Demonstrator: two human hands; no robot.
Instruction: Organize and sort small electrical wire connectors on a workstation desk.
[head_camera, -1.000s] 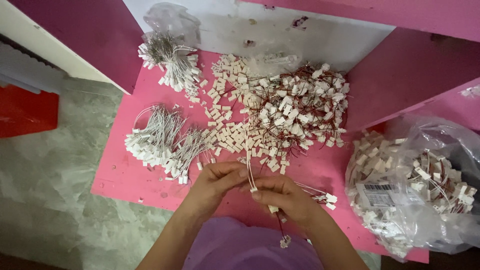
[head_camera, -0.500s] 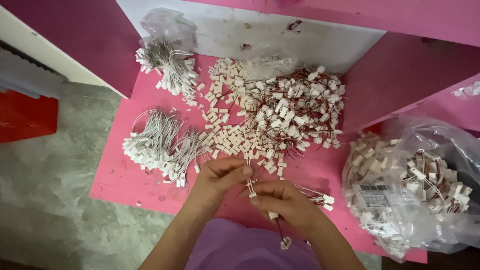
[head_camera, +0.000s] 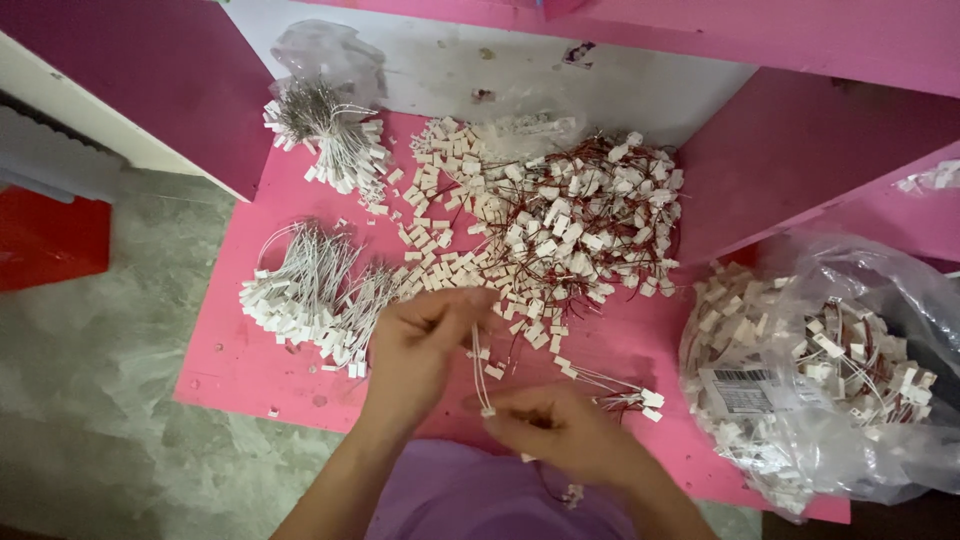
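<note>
My left hand (head_camera: 420, 345) and my right hand (head_camera: 560, 430) meet over the near edge of a pink table (head_camera: 240, 350). Between them runs a thin white wire (head_camera: 478, 370) with a small white connector at its lower end; the left fingers pinch its top and the right fingers pinch near the connector. Just beyond the hands lies a big heap of white connectors with red wires (head_camera: 570, 220). A pile of loose white connector housings (head_camera: 440, 200) sits to its left.
Two bundles of white-wired connectors lie on the left (head_camera: 310, 295) and at the back left (head_camera: 330, 135) by a clear bag. A large clear plastic bag of connectors (head_camera: 830, 370) rests at the right. A red object (head_camera: 50, 235) stands on the grey floor at left.
My hands have drawn slightly apart, the left rising and the right dropping, so the white wire now stretches between them. The camera view has shifted a little.
</note>
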